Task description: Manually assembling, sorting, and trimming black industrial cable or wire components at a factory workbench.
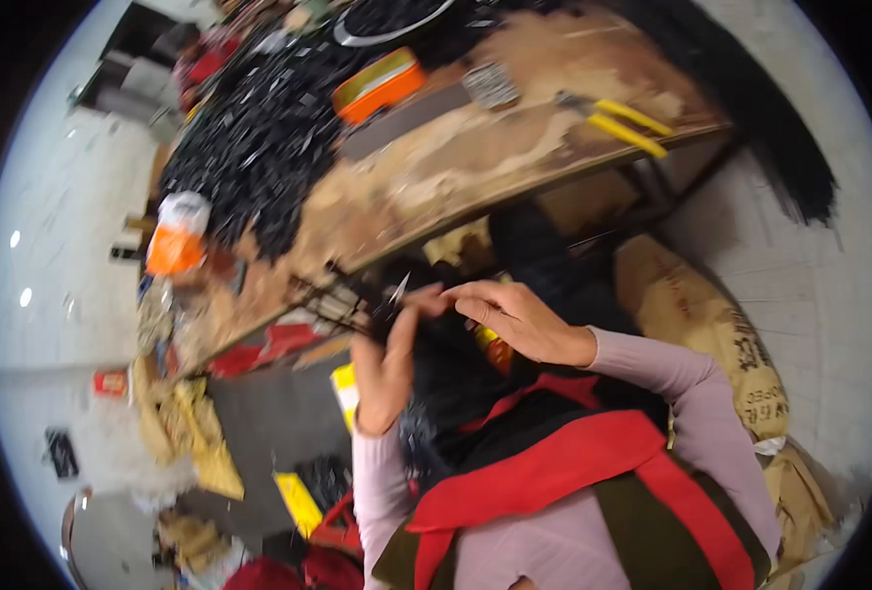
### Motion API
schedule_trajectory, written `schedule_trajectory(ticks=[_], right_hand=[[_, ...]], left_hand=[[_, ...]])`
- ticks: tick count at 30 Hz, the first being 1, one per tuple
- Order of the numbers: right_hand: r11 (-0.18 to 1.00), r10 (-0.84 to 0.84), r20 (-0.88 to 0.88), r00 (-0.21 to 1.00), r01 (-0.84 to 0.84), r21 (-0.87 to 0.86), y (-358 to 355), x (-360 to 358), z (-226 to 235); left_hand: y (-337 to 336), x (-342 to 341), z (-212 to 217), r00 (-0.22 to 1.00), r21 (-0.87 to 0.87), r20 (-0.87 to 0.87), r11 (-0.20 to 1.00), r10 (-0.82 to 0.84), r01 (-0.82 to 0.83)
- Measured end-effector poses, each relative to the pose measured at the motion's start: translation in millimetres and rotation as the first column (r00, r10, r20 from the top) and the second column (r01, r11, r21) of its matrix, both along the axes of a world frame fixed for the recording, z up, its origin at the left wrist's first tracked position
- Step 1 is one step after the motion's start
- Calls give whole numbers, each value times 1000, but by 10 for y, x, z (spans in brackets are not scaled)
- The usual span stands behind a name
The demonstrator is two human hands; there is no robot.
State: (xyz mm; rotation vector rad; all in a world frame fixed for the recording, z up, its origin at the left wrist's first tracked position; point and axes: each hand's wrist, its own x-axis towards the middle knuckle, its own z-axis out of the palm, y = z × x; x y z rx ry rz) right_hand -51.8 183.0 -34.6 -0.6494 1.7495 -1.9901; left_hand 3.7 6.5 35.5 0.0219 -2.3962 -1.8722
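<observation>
In front of my lap, close to the table's front edge, my left hand (389,366) is closed around a bunch of dark, thin strips (335,303). A pale, shiny pointed bit (399,288) shows beside its fingers; blur hides what it is. My right hand (516,317) reaches in from the right, its fingers bent together and their tips meeting the left fingertips. Whatever is pinched there is too small to make out. Below the hands a dark apron with red trim (544,457) covers my lap.
On the worn wooden table (416,202) lie a heap of black strips (259,123), an orange box (381,88), a small grey metallic block (491,87) and yellow-handled pliers (628,123). A brown sack (716,324) stands at the right. Another person (205,61) is at the far left.
</observation>
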Motion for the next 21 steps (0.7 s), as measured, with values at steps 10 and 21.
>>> schedule_trajectory(ticks=[10,21], right_hand=[[424,43,-916,399,823,379,1770,-2046,-204],[844,303,257,918,-383,376,973,-773,695]], left_hand=[[378,-464,-461,987,683,133,729,-84,-30],[335,-375,-363,979,568,198,820,-53,-70]])
